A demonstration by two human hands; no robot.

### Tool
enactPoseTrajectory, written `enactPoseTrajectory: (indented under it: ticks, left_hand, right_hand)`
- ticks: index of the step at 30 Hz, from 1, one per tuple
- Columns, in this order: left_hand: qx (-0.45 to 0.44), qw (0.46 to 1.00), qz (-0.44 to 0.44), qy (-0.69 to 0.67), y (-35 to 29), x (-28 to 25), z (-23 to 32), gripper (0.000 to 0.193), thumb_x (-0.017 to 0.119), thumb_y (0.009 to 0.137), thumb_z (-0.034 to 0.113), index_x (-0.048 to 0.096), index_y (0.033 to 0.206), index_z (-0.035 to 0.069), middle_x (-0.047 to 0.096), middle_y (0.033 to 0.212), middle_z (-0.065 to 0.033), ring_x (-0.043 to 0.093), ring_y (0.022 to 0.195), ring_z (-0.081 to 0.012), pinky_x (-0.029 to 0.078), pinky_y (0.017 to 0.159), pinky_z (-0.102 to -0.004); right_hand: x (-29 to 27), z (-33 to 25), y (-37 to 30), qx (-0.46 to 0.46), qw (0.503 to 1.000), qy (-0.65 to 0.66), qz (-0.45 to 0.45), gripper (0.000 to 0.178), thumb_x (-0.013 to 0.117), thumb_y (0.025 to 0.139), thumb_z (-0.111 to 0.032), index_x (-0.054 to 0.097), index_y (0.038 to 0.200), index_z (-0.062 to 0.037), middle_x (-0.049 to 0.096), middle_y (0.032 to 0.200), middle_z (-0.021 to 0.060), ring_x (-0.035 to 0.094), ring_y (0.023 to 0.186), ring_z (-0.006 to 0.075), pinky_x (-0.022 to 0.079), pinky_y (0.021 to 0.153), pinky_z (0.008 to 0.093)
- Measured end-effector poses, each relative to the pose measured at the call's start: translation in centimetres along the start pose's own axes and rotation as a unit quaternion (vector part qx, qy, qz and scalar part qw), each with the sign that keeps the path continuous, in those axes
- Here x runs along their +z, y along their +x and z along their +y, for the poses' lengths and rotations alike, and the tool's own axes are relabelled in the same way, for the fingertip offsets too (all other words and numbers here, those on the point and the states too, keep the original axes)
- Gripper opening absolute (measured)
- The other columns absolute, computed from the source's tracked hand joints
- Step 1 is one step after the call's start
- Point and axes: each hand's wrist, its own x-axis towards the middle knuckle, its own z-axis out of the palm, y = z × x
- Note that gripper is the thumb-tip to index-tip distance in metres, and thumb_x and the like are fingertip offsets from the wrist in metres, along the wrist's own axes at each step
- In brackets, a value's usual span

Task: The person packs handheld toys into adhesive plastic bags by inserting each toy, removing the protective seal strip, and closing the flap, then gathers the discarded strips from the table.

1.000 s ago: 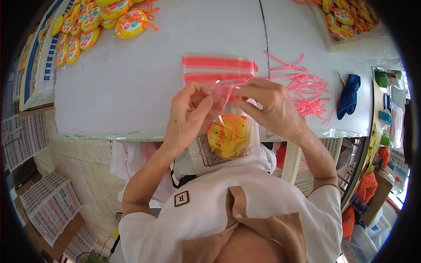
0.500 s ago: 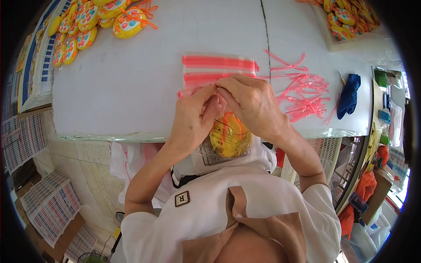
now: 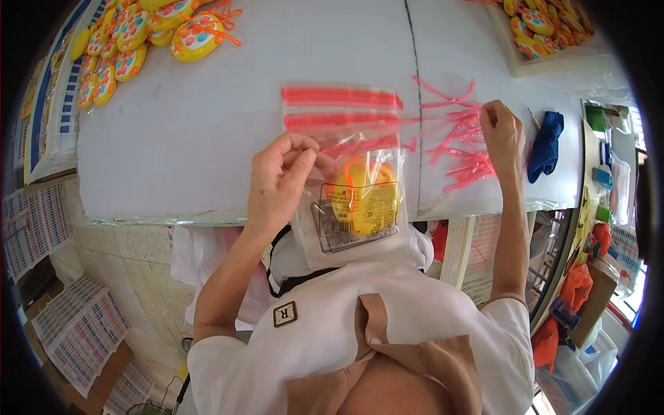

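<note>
A clear plastic bag hangs upright in front of my body, at the table's near edge. Inside it is a yellow rounded toy with an orange cord, seen through dark print on the bag. My left hand pinches the bag's upper left edge between thumb and curled fingers. Over to the right, my right hand is closed above loose pink plastic strips. What its fingers hold, if anything, is hidden. Just beyond the bag lie flat clear bags with red-pink bands.
Several yellow toys with coloured buttons are heaped at the far left. More fill a plastic-lined container at the far right. A dark blue cloth item lies by the table's right edge. Printed crates stand at lower left.
My right hand has left the bag's top and moved right to the pink strips. My left hand has shifted slightly left and down, and the bag's upper part now shows.
</note>
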Motion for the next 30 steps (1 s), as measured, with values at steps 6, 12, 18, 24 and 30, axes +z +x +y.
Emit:
enactPoseTrajectory:
  ticks: [6, 12, 18, 24, 30]
  left_hand:
    - [-0.054, 0.996, 0.021, -0.071, -0.1, -0.2, -0.2, 0.007, 0.048, 0.093, 0.005, 0.053, 0.095, 0.0, 0.068, 0.087, -0.0171, 0.068, 0.078, -0.0216, 0.056, 0.071, -0.0325]
    - [-0.063, 0.995, 0.022, -0.079, 0.0, 0.3, 0.2, 0.005, 0.049, 0.092, 0.004, 0.053, 0.093, 0.001, 0.068, 0.087, -0.0167, 0.068, 0.077, -0.021, 0.056, 0.07, -0.0321]
    - [-0.048, 0.998, 0.018, -0.027, -0.2, -0.6, -0.4, 0.003, 0.049, 0.091, 0.001, 0.051, 0.089, 0.001, 0.064, 0.078, -0.0056, 0.062, 0.071, -0.0105, 0.048, 0.06, -0.0242]
    - [-0.03, 0.999, 0.01, -0.001, -0.6, -1.8, -1.6, 0.012, 0.049, 0.086, 0.001, 0.059, 0.079, -0.001, 0.055, 0.07, 0.0022, 0.052, 0.067, -0.0053, 0.04, 0.057, -0.0226]
    - [-0.043, 0.998, 0.05, -0.002, -2.2, -3.2, 0.3, 0.013, 0.056, 0.084, 0.004, 0.056, 0.071, 0.001, 0.055, 0.066, 0.002, 0.05, 0.065, -0.004, 0.041, 0.059, -0.0209]
  right_hand:
    - [-1.5, -7.5, -2.0, -0.029, 0.977, 0.196, -0.082, 0.014, 0.065, 0.082, -0.009, 0.065, 0.094, -0.002, 0.063, 0.076, 0.0063, 0.061, 0.064, 0.0152, 0.047, 0.059, 0.0286]
    - [1.8, -9.2, -1.7, 0.043, 0.905, 0.297, -0.303, 0.019, 0.072, 0.078, -0.011, 0.067, 0.09, 0.0037, 0.065, 0.071, 0.0078, 0.059, 0.063, 0.0102, 0.047, 0.06, 0.0252]
    - [3.7, -7.9, -1.2, 0.04, 0.832, 0.421, -0.359, 0.01, 0.066, 0.08, -0.005, 0.064, 0.084, 0.0043, 0.064, 0.072, 0.0032, 0.054, 0.064, 0.0055, 0.046, 0.06, 0.0233]
    - [3.7, -7.5, -2.4, 0.0, 0.852, 0.4, -0.337, 0.006, 0.055, 0.082, 0.003, 0.061, 0.082, 0.0038, 0.062, 0.073, 0.0019, 0.054, 0.067, 0.006, 0.046, 0.062, 0.0242]
    - [2.8, -8.3, -3.0, -0.053, 0.869, 0.364, -0.331, 0.016, 0.044, 0.077, 0.009, 0.059, 0.079, 0.0032, 0.06, 0.075, 0.0095, 0.057, 0.067, 0.0158, 0.046, 0.064, 0.028]
